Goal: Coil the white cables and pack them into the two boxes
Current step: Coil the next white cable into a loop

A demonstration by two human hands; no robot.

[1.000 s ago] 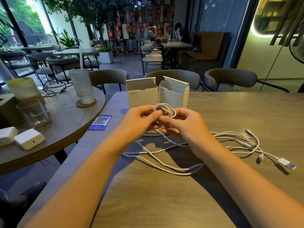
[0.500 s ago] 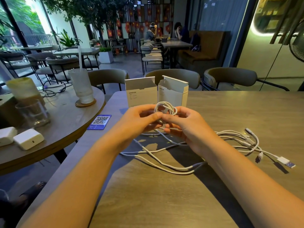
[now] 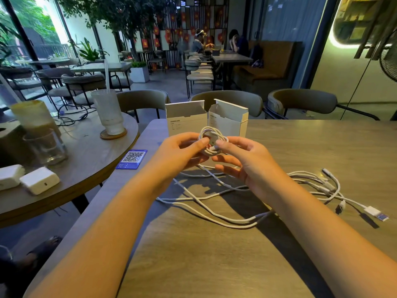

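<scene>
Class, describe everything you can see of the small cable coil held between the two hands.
The cable coil is thin, smooth white cord wound into a few small round loops, stood roughly upright facing the camera. It is held above the wooden table, in front of the two open white boxes. The left hand pinches its left edge and the right hand its right. Uncoiled cord trails from it down onto the table. Its plug ends cannot be made out in the coil.

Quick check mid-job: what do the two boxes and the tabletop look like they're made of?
Both boxes: thin white matte card, seemingly, judging by the folded flaps standing open and the small print. Tabletop: brown wood-grain surface with low sheen; solid wood or laminate, cannot tell.
</scene>
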